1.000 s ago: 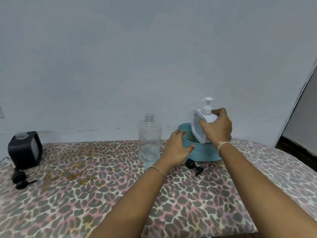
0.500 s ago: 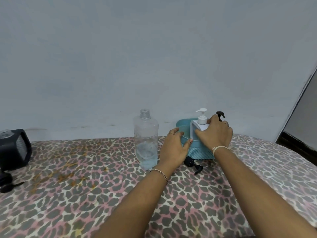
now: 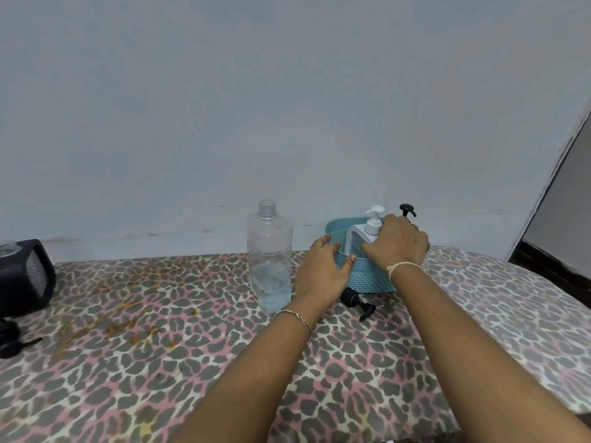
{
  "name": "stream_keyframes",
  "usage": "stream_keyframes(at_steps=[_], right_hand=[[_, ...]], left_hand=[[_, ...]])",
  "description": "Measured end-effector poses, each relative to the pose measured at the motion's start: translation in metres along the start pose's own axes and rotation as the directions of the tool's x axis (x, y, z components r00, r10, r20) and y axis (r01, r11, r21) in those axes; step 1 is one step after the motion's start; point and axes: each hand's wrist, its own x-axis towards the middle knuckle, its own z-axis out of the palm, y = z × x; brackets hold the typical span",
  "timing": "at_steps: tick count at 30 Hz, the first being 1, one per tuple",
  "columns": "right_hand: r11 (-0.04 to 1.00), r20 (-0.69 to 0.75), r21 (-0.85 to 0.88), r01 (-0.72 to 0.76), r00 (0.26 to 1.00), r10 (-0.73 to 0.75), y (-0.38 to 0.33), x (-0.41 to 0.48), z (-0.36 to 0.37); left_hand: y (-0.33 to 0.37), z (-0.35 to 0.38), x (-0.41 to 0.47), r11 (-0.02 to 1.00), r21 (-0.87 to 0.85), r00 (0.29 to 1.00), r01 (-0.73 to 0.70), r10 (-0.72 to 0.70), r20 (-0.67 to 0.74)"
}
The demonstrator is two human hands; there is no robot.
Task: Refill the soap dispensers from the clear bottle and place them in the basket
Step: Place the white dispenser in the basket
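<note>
A white soap dispenser (image 3: 360,238) with a white pump stands inside the teal basket (image 3: 371,281) near the wall. My right hand (image 3: 396,246) grips its top and side. My left hand (image 3: 321,273) holds the basket's left rim, thumb on the rim. A black pump head (image 3: 407,210) sticks up behind my right hand; its bottle is hidden. The clear bottle (image 3: 270,260) stands uncapped just left of my left hand, with a little liquid at the bottom. A black dispenser (image 3: 24,276) with no pump sits at the far left edge.
A loose black pump (image 3: 356,302) lies on the leopard-print cloth (image 3: 160,346) in front of the basket. Another black pump (image 3: 9,338) lies at the left edge below the black dispenser. The wall runs close behind the basket. A dark doorway is at the right.
My right hand has lowered the white dispenser from above the basket down into it. My left hand stayed on the basket's rim. The view shifted a little to the right.
</note>
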Motion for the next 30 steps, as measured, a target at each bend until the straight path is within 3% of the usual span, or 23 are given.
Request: stream_keyframes(at_steps=[8,15,20,30], right_hand=[[0.998,0.027,-0.016,-0.054,0.998,0.055,-0.002,0.0,-0.001],[0.969,0.004,0.205,-0.136,0.99,0.138,-0.006,-0.024,-0.012],[0.943,-0.091,0.333,0.014,0.996,0.017,-0.024,-0.069,-0.03],[0.826,-0.163,0.411,0.385,0.923,-0.349,-0.1,-0.165,-0.038]], left_hand=[[0.004,-0.012,-0.005,0.993,0.109,0.984,-0.042,0.023,0.176],[0.005,-0.022,-0.029,0.996,0.001,0.991,-0.085,0.084,0.107],[0.004,-0.039,-0.056,0.992,-0.081,0.995,-0.1,0.098,-0.038],[-0.055,-0.103,-0.118,0.986,-0.153,0.929,0.064,-0.115,-0.352]])
